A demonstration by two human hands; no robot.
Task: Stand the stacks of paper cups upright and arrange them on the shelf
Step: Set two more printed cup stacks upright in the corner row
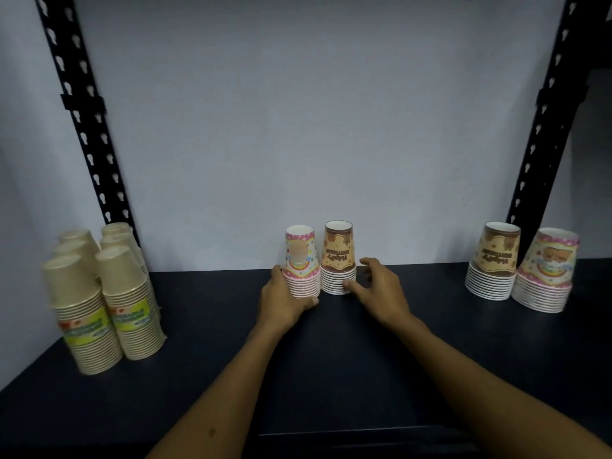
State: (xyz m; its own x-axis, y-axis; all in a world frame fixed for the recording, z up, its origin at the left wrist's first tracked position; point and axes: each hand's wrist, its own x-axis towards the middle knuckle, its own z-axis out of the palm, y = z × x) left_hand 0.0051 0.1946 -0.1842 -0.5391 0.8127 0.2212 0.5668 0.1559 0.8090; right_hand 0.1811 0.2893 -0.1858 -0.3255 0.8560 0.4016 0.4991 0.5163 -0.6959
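head view: the left hand (284, 301) was wrapped round the base of the pink stack (300, 265), thumb behind at the stack's left side, fingers (309, 302) curled along the front of the lower rims, clamped on it. the right hand (377, 289) was spread loosely, fingers (352, 285) apart, one fingertip touching the lower rims of the brown stack (338, 260); the other fingers stood just clear of it and held nothing.

both stacks stood upside down, mouths down, at the middle back of the dark shelf (205, 352), touching side by side close to the wall (298, 127).

counted: two patterned stacks in the middle, one pink and one brown. two more at the right, a right brown stack (493, 263) and a right pink stack (544, 271), touching each other, the pink one leaning a little. at the left, a group of plain kraft stacks (109, 293), also mouth down, about six tops showing, two in front with yellow-green wrappers; those behind were partly hidden, so the count is unsure. all stacks were upright on the shelf, none lying down.

two black slotted posts (84, 127) rose at the left and right.
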